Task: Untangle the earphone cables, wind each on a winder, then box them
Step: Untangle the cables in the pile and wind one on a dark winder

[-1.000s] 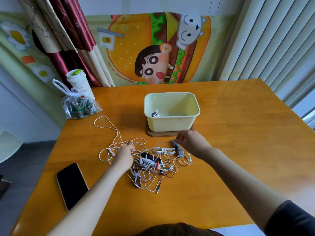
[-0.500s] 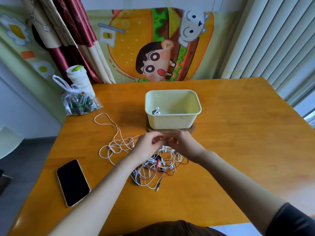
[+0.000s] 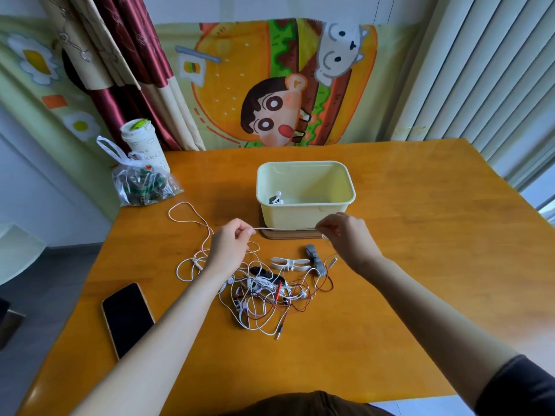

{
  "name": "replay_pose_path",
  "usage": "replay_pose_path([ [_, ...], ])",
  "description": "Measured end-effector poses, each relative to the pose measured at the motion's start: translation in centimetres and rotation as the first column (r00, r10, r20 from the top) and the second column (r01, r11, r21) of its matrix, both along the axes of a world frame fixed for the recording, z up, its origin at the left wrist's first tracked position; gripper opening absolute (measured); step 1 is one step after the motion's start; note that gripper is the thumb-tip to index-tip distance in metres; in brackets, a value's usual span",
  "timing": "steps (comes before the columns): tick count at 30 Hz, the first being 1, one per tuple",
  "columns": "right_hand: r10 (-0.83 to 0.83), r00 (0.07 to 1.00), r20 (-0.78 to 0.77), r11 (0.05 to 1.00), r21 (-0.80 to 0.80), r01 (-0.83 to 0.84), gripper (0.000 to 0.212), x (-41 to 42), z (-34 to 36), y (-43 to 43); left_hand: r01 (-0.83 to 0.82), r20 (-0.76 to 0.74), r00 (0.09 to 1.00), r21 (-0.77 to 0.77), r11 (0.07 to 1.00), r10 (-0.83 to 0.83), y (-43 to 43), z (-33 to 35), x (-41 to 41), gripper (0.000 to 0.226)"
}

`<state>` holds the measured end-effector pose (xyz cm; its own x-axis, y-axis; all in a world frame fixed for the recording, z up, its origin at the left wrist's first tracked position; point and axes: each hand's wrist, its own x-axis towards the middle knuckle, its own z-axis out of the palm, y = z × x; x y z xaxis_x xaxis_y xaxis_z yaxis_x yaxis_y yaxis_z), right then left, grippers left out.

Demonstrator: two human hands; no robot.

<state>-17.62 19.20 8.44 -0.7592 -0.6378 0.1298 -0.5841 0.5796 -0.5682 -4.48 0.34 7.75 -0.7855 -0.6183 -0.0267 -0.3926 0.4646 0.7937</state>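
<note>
Two hands that met over the pile half a second ago have drawn apart, and a white cable (image 3: 285,229) is now stretched straight between them. At the left a dark phone (image 3: 127,318) lies near the bench (image 3: 420,265) edge, with a plastic bag (image 3: 141,184) at the far corner. The left hand (image 3: 231,247) keeps a narrow grip, thumb and fingertips pinching the cable's left end, while loose white loops trail behind it. Below the taut cable, the tangle of white and red earphone cables (image 3: 264,295) lies on the bench, with a white winder (image 3: 289,263) and a grey winder (image 3: 315,259) at its far right side. The right hand (image 3: 345,235) pinches the cable's other end in a narrow grip, just in front of the pale yellow box (image 3: 306,211), where a white earphone (image 3: 276,199) lies in the left corner.
</note>
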Motion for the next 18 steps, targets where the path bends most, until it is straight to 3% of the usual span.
replay_pose_path([
  [3, 0.094, 0.988, 0.122, 0.987, 0.122, -0.109, 0.042, 1.0, 0.1, -0.5, 0.045, -0.063, 0.997, 0.017, 0.999, -0.044, 0.6, 0.6, -0.2, 0.014],
  [5, 0.198, 0.952, 0.233, 0.977, 0.036, -0.212, 0.055, 2.3, 0.7, -1.7, 0.105, -0.093, 0.99, 0.021, 0.994, -0.102, 1.2, 1.3, -0.5, 0.014],
  [7, 0.266, 0.917, 0.298, 0.964, -0.084, -0.253, 0.049, 3.3, 1.2, -3.3, 0.146, -0.122, 0.982, 0.025, 0.989, -0.142, 1.9, 2.0, -0.9, 0.014],
  [10, 0.288, 0.892, 0.348, 0.955, -0.167, -0.243, 0.016, 3.7, 1.6, -4.6, 0.141, -0.164, 0.977, 0.036, 0.989, -0.134, 2.0, 2.6, -1.1, 0.014],
  [18, 0.097, 0.913, 0.396, 0.995, -0.038, -0.089, 0.017, 1.1, -0.2, -1.8, -0.062, -0.032, 0.998, -0.045, 0.997, 0.061, -2.0, -0.4, 0.7, 0.015],
])
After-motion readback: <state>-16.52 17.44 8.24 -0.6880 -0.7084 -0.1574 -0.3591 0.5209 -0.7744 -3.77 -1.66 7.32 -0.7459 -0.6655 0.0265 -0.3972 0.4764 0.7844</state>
